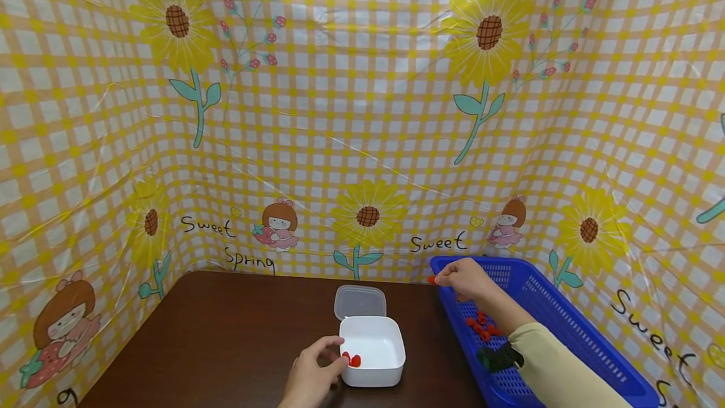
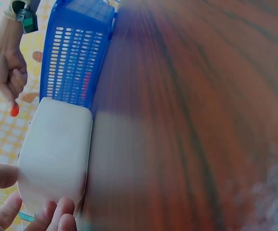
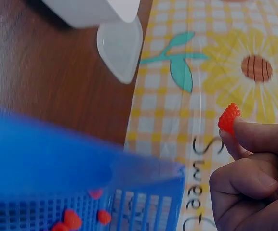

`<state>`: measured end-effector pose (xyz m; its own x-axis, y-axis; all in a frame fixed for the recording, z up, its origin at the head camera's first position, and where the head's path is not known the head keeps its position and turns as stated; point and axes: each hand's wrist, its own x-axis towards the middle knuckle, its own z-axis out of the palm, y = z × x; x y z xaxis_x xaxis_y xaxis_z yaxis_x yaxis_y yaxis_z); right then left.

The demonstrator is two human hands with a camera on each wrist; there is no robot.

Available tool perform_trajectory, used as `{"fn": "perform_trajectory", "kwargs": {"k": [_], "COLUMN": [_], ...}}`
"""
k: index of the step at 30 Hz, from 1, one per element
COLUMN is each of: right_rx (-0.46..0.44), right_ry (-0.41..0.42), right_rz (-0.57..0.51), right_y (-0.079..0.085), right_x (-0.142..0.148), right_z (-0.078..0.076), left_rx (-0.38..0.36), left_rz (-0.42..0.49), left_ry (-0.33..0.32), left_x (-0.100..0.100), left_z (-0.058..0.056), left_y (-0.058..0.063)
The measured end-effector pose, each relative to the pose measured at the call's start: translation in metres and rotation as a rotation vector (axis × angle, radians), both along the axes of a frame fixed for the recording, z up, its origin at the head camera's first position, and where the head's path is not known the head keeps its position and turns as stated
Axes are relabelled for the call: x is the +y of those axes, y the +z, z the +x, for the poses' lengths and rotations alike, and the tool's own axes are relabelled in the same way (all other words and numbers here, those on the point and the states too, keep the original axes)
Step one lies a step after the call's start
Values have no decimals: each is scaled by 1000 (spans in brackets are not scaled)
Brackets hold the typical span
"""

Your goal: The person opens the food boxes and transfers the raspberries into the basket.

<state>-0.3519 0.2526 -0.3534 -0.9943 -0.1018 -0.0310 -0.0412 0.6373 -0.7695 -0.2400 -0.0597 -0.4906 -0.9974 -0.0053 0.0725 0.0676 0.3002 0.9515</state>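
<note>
Between thumb and forefinger my right hand (image 1: 463, 279) pinches a red raspberry (image 3: 229, 118), held above the left rim of the blue basket (image 1: 566, 294). Several more raspberries (image 1: 481, 327) lie in that basket. My left hand (image 1: 313, 367) is at the left side of a white square box (image 1: 391, 378), its fingers loosely spread and touching or very near the wall; contact is hard to tell. Inside the box, at its near left corner, sit two raspberries (image 1: 355, 361). The left wrist view shows the box's white outer wall (image 2: 57, 149) beside the fingertips.
A translucent lid (image 1: 360, 302) lies flat on the dark brown table (image 1: 238, 326), just behind the box. Around the right wrist is a dark green strapped device (image 1: 501, 357). Checked cloth with sunflowers (image 1: 368, 216) hangs behind the table and at both sides.
</note>
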Motion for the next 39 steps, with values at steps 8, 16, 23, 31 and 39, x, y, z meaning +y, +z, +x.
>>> {"fn": "perform_trajectory", "kwargs": {"k": [8, 16, 23, 31, 39], "right_rx": [16, 10, -25, -48, -77], "right_ry": [-4, -33, -42, -87, -92], "right_rz": [43, 77, 99, 124, 165], "right_y": [3, -8, -18, -29, -41], "right_x": [34, 62, 78, 91, 95], "right_z": [-7, -20, -24, -33, -39], "left_rx": [-31, -33, -22, -17, -25], "left_rz": [5, 7, -6, -12, -10], "left_ry": [6, -2, -1, -7, -1], "left_x": [1, 0, 1, 2, 1], "left_z": [-2, -3, -2, -4, -2], "left_y": [-1, -1, -1, -1, -2]}}
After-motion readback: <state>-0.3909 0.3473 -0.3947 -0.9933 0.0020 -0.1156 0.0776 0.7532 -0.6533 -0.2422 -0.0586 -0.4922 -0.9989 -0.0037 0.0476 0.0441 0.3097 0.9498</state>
